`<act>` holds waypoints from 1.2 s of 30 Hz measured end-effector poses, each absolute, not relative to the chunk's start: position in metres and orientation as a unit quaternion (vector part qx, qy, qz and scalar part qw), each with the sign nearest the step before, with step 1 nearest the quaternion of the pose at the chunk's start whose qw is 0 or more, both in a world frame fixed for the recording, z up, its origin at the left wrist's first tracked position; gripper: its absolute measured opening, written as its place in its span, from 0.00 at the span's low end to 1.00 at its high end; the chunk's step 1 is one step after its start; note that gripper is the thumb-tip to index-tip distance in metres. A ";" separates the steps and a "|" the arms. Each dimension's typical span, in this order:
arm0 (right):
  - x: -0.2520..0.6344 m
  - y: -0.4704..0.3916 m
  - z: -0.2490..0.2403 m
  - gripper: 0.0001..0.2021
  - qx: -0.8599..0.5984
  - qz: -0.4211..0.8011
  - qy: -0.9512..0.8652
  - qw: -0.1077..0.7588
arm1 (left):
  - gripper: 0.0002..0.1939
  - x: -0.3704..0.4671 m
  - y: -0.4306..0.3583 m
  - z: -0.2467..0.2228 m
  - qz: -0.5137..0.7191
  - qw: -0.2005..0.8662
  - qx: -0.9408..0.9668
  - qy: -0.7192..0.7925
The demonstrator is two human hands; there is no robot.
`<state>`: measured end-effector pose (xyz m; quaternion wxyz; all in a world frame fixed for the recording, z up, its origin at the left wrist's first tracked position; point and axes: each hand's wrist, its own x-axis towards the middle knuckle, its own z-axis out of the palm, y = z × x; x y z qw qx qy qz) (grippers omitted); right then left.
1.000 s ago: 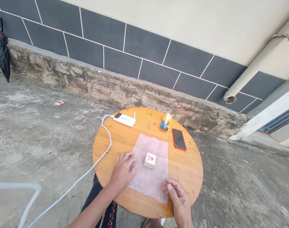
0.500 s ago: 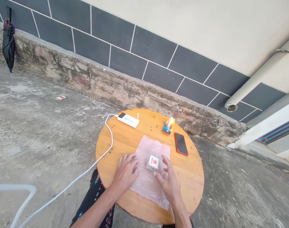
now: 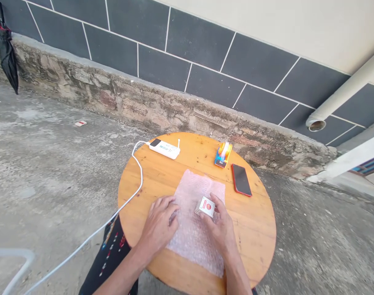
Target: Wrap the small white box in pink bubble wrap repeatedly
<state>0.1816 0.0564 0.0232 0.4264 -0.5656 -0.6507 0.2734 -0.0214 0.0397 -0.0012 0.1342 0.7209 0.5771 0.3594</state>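
Note:
A sheet of pinkish bubble wrap (image 3: 190, 233) lies flat on the round wooden table (image 3: 138, 221). Over its middle is a small white box (image 3: 207, 206) with a red print on top, slightly tilted. My right hand (image 3: 221, 225) grips this box from the right, thumb at the near side and fingers at the far right corner. At the wrap's left edge rests my left hand (image 3: 161, 221), its fingers loosely curved and apart, holding nothing.
A white device (image 3: 165, 149) with a cable sits at the table's back left. Toward the back right are a tape dispenser (image 3: 223, 155) and a red-edged phone (image 3: 241, 180). The cable (image 3: 113, 217) runs down over the left edge. Behind stands a stone-based wall.
My right hand has closed on the small box, which now tilts a little. My left hand has hardly moved. The view has shifted slightly.

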 end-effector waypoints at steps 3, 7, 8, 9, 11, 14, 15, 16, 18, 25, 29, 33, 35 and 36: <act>0.199 0.054 0.033 0.27 -0.593 0.262 -0.627 0.432 | 0.14 -0.021 0.040 -0.001 0.354 0.133 0.722 0.580; 0.237 0.052 0.037 0.28 -0.642 0.218 -0.599 0.427 | 0.15 -0.022 0.040 -0.002 0.350 0.129 0.725 0.578; 0.248 0.053 0.036 0.28 -0.652 0.210 -0.593 0.424 | 0.15 -0.022 0.040 -0.003 0.350 0.127 0.726 0.578; 0.260 0.053 0.034 0.27 -0.661 0.203 -0.588 0.420 | 0.15 -0.022 0.041 -0.003 0.349 0.126 0.726 0.578; 0.281 0.055 0.029 0.26 -0.675 0.186 -0.589 0.404 | 0.15 -0.022 0.041 -0.003 0.349 0.125 0.726 0.579; 0.298 0.057 0.024 0.27 -0.669 0.112 -0.626 0.384 | 0.14 -0.021 0.041 -0.002 0.347 0.122 0.725 0.582; 0.298 0.056 0.024 0.27 -0.662 0.071 -0.639 0.385 | 0.14 -0.021 0.041 -0.002 0.345 0.122 0.726 0.583; 0.296 0.055 0.024 0.27 -0.653 0.029 -0.649 0.390 | 0.14 -0.021 0.041 -0.002 0.343 0.122 0.726 0.583; 0.284 0.049 0.027 0.24 -0.636 -0.023 -0.660 0.399 | 0.14 -0.021 0.041 -0.003 0.342 0.122 0.729 0.581; 0.223 0.033 0.034 0.15 -0.568 0.025 -0.757 0.323 | 0.15 -0.028 0.043 0.008 0.331 0.119 0.756 0.552; 0.189 0.045 0.038 0.18 -0.522 0.034 -0.806 0.277 | 0.17 -0.017 0.054 0.030 0.303 0.112 0.798 0.509; 0.173 0.061 0.030 0.23 -0.517 0.054 -0.831 0.196 | 0.20 -0.002 0.069 0.031 0.271 0.137 0.821 0.484; 0.180 0.061 0.021 0.22 -0.531 0.043 -0.829 0.167 | 0.19 -0.001 0.073 0.024 0.271 0.143 0.818 0.486; 0.188 0.059 0.016 0.22 -0.540 0.034 -0.826 0.160 | 0.18 -0.001 0.074 0.021 0.276 0.145 0.816 0.487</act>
